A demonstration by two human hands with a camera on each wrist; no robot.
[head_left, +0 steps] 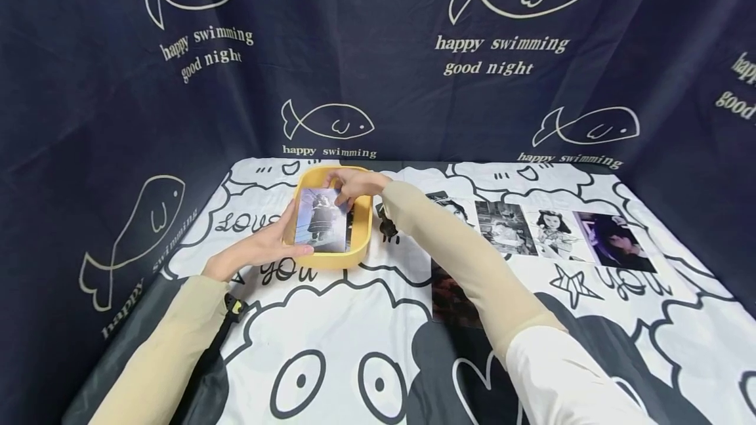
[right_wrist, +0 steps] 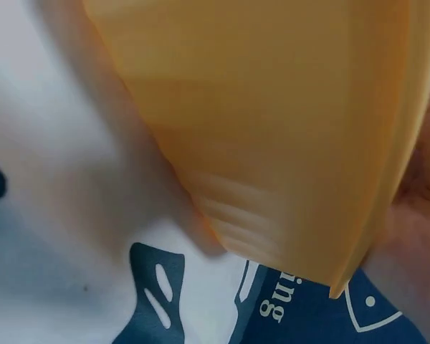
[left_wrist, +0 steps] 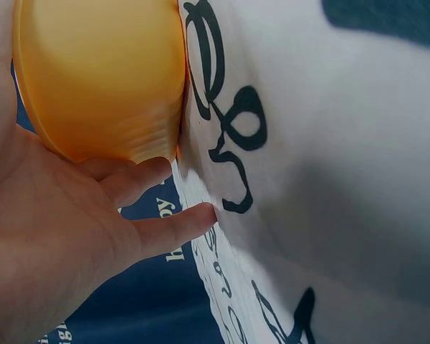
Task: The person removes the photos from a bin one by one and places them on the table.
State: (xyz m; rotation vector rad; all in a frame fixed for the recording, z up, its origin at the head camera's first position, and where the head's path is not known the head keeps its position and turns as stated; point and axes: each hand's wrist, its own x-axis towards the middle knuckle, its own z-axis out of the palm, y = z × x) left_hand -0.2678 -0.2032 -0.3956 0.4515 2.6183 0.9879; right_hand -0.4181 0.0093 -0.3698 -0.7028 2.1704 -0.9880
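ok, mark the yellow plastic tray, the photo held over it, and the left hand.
yellow plastic tray (head_left: pixel 361 246), head view, right front rim.
photo (head_left: pixel 320 220), head view, print's middle.
left hand (head_left: pixel 256 251), head view, back of hand.

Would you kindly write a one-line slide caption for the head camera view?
Both hands, left and right, hold a photo over a yellow tray on a cartoon-print cloth.

Yellow tray's (right_wrist: pixel 272 122) wall fills the frame above printed cloth (right_wrist: pixel 72 215).

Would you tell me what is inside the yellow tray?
A photo stands inside the yellow tray, held by both the left hand and right hand. It covers the tray floor; anything beneath is hidden.
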